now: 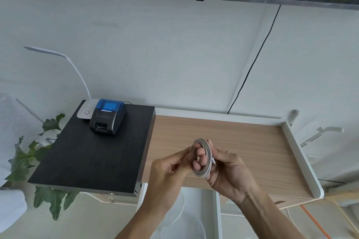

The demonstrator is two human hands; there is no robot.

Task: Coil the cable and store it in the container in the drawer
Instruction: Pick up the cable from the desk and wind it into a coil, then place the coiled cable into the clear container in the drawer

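Note:
A white braided cable point(206, 161) is wound into a small round coil, held above the wooden desk top point(242, 141). My right hand point(231, 170) has its fingers through the coil and grips it. My left hand point(171, 167) pinches the coil's left side between thumb and fingertips. Below my hands the white drawer point(217, 211) stands pulled out, and a clear round container point(180, 219) lies inside it, partly hidden by my left forearm.
A black slab point(93, 153) on the left carries a blue-lidded receipt printer point(107, 117) and a white lamp base point(86, 111). A plant point(38, 157) stands at far left. The desk has a raised white rim point(299, 153) at right. A black cord point(252, 64) hangs from the monitor above.

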